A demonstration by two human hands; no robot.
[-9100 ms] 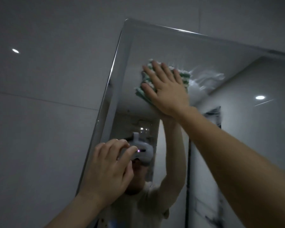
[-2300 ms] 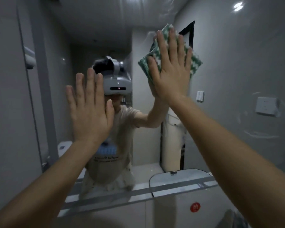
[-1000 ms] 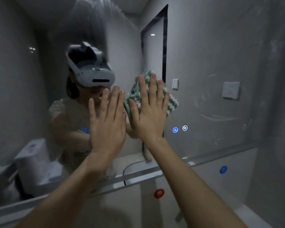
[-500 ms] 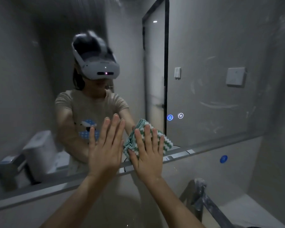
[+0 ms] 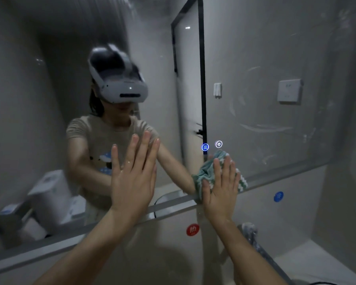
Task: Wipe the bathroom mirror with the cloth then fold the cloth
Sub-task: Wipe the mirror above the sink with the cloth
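Grey bathroom walls frame the mirror (image 5: 275, 99), where the right hand (image 5: 221, 192) presses the green-and-white cloth (image 5: 209, 173) flat against its lower edge, grip spread with fingers straight; the left hand (image 5: 133, 182) lies open-palmed on the glass

red round sticker (image 5: 192, 229), blue round sticker (image 5: 278, 196), faucet (image 5: 247, 228) below
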